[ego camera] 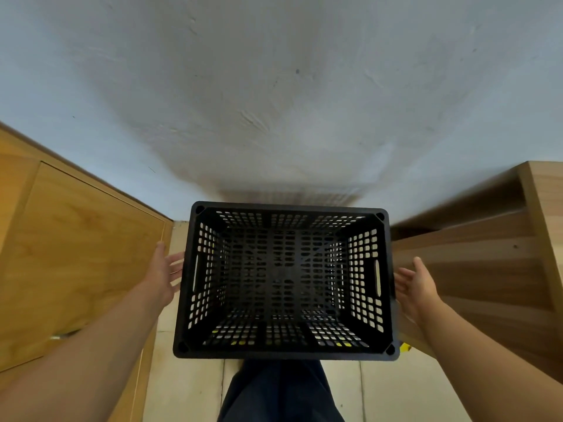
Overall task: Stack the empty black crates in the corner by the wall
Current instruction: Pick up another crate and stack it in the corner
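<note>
Two bare forearms, left hand (163,271) and right hand (417,284) open (touching nothing), flanking one black crate (285,281).

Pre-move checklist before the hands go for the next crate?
1. Left hand off the black crate: ok, open beside it.
2. Right hand off: ok, open, apart.
3. Crate empty: ok.
4. Crate against the wall: ok, far rim close to it.
5. Seated square on a crate below: cannot tell, hidden.
6. Clear of the wooden cabinet and wooden shelf unit: ok.
</note>
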Demonstrator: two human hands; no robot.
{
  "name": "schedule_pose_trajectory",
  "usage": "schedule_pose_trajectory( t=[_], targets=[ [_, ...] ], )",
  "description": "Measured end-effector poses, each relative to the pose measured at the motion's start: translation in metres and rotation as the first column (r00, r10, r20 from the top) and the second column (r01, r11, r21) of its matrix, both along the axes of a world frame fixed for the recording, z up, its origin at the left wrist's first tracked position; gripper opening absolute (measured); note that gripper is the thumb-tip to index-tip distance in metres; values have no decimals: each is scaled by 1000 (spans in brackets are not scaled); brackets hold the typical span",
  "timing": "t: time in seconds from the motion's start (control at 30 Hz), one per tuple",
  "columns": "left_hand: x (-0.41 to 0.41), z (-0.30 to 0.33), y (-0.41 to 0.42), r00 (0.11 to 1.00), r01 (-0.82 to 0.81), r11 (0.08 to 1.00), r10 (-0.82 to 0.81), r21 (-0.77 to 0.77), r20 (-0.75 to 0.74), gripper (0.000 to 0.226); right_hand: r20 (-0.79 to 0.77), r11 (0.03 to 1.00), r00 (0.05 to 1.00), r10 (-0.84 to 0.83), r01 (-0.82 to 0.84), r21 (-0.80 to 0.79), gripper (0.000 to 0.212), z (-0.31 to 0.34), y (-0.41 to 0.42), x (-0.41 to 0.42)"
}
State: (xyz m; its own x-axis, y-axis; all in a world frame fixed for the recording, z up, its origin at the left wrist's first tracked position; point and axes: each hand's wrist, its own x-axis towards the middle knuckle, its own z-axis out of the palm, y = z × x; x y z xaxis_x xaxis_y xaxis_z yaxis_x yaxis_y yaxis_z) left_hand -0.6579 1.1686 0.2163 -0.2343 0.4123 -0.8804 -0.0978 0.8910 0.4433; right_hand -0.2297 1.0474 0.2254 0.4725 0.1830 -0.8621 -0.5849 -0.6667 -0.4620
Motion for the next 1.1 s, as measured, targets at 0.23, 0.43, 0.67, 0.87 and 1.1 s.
schedule_pose_trajectory(
  t=[0.23,0.43,0.67,0.87,1.1],
  targets=[
    [5,-6,-42,924,311,949,-314,-50,-220,36,80,910,919,387,-367,-193,37,-5,-32,-18],
    [-18,-25,-91,579,704,697,-676,-140,-456,26,259,737,697,668,-572,-361,44,-13,-56,-36],
    [-18,-40,-111,570,727,686,-626,-28,-533,33,312,578,491,813,-620,-531,43,-29,-71,-40],
    [-17,-43,-114,605,681,732,-584,-27,-541,32,312,512,409,858,-624,-590,42,-30,-76,-42],
    [-23,-54,-117,592,721,693,-625,-12,-508,41,330,526,412,850,-621,-581,47,-39,-82,-40]
  ],
)
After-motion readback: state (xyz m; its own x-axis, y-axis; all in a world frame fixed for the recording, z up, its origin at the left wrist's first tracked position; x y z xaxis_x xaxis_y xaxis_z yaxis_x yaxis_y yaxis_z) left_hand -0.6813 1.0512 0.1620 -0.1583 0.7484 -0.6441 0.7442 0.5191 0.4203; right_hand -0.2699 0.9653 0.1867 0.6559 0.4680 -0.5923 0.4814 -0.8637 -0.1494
